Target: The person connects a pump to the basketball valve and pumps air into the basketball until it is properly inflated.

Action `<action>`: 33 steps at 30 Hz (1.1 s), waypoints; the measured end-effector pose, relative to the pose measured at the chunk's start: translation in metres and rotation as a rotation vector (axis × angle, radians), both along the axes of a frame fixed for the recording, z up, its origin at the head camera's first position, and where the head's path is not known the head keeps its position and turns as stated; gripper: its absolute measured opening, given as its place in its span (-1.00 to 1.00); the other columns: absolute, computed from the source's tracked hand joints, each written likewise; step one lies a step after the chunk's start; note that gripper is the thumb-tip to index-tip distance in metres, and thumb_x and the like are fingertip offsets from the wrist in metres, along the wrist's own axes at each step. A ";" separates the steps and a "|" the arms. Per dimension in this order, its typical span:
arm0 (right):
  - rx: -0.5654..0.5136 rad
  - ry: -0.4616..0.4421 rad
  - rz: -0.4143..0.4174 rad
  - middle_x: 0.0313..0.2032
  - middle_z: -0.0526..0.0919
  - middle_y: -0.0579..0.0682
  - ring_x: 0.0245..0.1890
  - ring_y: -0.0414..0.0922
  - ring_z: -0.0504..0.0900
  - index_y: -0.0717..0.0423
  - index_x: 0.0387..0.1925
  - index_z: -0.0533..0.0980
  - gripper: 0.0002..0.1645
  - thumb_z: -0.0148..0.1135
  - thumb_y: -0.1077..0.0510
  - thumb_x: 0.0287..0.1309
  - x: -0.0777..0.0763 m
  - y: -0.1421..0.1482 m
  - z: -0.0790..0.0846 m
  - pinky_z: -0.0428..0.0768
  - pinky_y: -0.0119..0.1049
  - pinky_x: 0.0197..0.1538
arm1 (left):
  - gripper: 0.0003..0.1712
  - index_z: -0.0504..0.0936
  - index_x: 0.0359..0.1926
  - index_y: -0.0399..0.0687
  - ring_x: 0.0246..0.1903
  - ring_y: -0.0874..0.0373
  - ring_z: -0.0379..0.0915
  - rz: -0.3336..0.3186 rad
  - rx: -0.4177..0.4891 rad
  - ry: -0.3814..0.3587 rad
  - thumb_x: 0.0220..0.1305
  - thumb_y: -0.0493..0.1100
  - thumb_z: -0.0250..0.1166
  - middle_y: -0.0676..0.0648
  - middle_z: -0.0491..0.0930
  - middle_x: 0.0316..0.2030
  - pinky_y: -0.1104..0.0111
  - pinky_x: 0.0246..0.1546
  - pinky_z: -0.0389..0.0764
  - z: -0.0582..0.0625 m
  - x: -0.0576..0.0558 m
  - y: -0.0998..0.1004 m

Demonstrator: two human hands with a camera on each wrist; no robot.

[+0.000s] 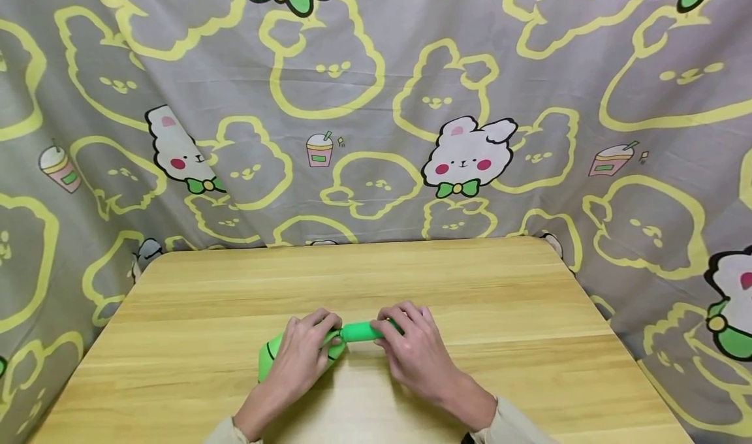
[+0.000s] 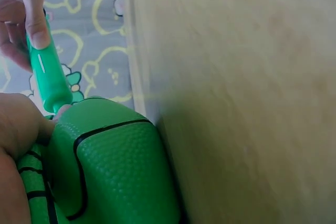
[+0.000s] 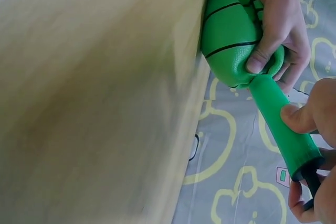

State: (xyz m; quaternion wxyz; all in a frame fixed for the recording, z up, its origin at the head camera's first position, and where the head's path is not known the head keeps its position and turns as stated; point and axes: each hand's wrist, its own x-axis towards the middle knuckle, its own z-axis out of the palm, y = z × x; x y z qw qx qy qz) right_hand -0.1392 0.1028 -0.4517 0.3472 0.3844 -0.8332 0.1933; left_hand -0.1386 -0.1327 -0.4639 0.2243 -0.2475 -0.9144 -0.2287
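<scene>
A soft, partly deflated green ball (image 3: 231, 38) with black lines and a pebbled skin lies folded on the table. My left hand (image 1: 303, 349) grips it near its end, thumb pressed into the skin. From that end a small green hand pump (image 1: 360, 332) extends to the right, its tip meeting the ball. My right hand (image 1: 414, 346) holds the pump's barrel between thumb and fingers. In the right wrist view, the black plunger rod (image 3: 312, 179) sticks out of the barrel's far end, with right-hand fingers around it.
The wooden table (image 1: 470, 287) fills the space around both hands. Behind it and along both sides hangs a grey curtain (image 1: 376, 91) with yellow outlines and white cartoon animals.
</scene>
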 end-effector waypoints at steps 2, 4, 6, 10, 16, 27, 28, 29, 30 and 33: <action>0.001 0.008 0.000 -0.16 0.68 -0.03 -0.15 -0.05 0.59 0.08 -0.16 0.68 -0.76 0.46 0.16 0.09 0.001 0.000 0.001 0.43 -0.21 -0.22 | -0.67 0.65 -0.29 0.10 -0.43 0.29 0.48 -0.001 -0.011 0.000 -0.02 -0.26 0.61 0.11 0.65 -0.26 0.40 -0.37 0.26 0.001 0.000 -0.001; -0.006 0.022 0.005 -0.17 0.68 -0.02 -0.16 -0.04 0.59 0.08 -0.17 0.68 -0.77 0.45 0.16 0.10 0.001 -0.001 0.002 0.45 -0.19 -0.22 | -0.66 0.65 -0.28 0.10 -0.41 0.26 0.52 -0.006 -0.027 0.004 -0.02 -0.26 0.62 0.11 0.66 -0.25 0.38 -0.37 0.28 0.003 -0.001 -0.003; -0.018 0.034 0.009 -0.17 0.68 -0.01 -0.17 -0.03 0.60 0.08 -0.17 0.68 -0.78 0.43 0.16 0.12 0.001 -0.004 0.002 0.45 -0.18 -0.22 | -0.64 0.65 -0.27 0.10 -0.38 0.22 0.55 -0.010 -0.047 0.012 -0.03 -0.27 0.63 0.09 0.66 -0.24 0.35 -0.35 0.31 0.006 -0.002 -0.006; -0.061 0.025 0.008 -0.15 0.69 0.00 -0.16 -0.03 0.61 0.09 -0.15 0.68 -0.78 0.40 0.13 0.16 -0.002 -0.012 0.002 0.44 -0.19 -0.22 | -0.63 0.66 -0.25 0.06 -0.33 0.13 0.59 -0.022 -0.112 0.038 -0.06 -0.27 0.64 0.04 0.66 -0.24 0.26 -0.34 0.34 0.016 -0.008 -0.014; -0.133 -0.043 -0.006 -0.12 0.69 0.00 -0.12 -0.05 0.60 0.10 -0.11 0.69 -0.76 0.42 0.14 0.18 -0.011 -0.024 -0.002 0.46 -0.21 -0.20 | -0.62 0.68 -0.21 0.04 -0.30 0.06 0.59 -0.043 -0.243 0.089 -0.05 -0.30 0.64 0.01 0.65 -0.24 0.23 -0.34 0.32 0.029 -0.024 -0.027; -0.174 -0.194 -0.068 -0.10 0.67 -0.02 -0.07 -0.04 0.56 0.11 -0.08 0.69 -0.64 0.56 0.28 0.03 -0.021 -0.038 -0.014 0.45 -0.17 -0.17 | -0.62 0.65 -0.16 0.12 -0.21 0.02 0.54 -0.047 -0.333 0.043 0.03 -0.15 0.63 0.02 0.61 -0.14 0.14 -0.30 0.35 0.025 -0.052 -0.038; -0.173 -0.201 -0.066 -0.10 0.67 -0.02 -0.07 -0.04 0.56 0.11 -0.08 0.69 -0.63 0.56 0.30 0.02 -0.021 -0.039 -0.015 0.46 -0.16 -0.17 | -0.60 0.65 -0.14 0.12 -0.20 0.02 0.53 -0.048 -0.327 0.030 0.02 -0.15 0.64 0.02 0.61 -0.13 0.14 -0.29 0.35 0.023 -0.053 -0.040; -0.171 -0.208 -0.065 -0.10 0.67 -0.02 -0.06 -0.04 0.56 0.11 -0.07 0.69 -0.62 0.56 0.30 0.03 -0.020 -0.039 -0.015 0.46 -0.15 -0.16 | -0.59 0.65 -0.12 0.12 -0.18 0.02 0.53 -0.049 -0.320 0.017 0.02 -0.14 0.64 0.03 0.60 -0.12 0.13 -0.28 0.35 0.022 -0.053 -0.041; -0.168 -0.217 -0.064 -0.09 0.67 -0.02 -0.06 -0.03 0.56 0.11 -0.06 0.69 -0.62 0.55 0.31 0.03 -0.020 -0.040 -0.015 0.47 -0.15 -0.16 | -0.58 0.66 -0.11 0.12 -0.18 0.02 0.52 -0.047 -0.315 0.005 0.01 -0.14 0.64 0.03 0.60 -0.11 0.12 -0.27 0.36 0.021 -0.053 -0.042; -0.162 -0.249 -0.058 -0.07 0.66 -0.01 -0.02 -0.02 0.55 0.12 -0.04 0.69 -0.60 0.54 0.34 0.03 -0.019 -0.039 -0.015 0.50 -0.10 -0.11 | -0.53 0.66 -0.05 0.12 -0.14 0.02 0.50 -0.041 -0.312 -0.030 0.00 -0.09 0.64 0.05 0.61 -0.09 0.10 -0.23 0.36 0.020 -0.053 -0.044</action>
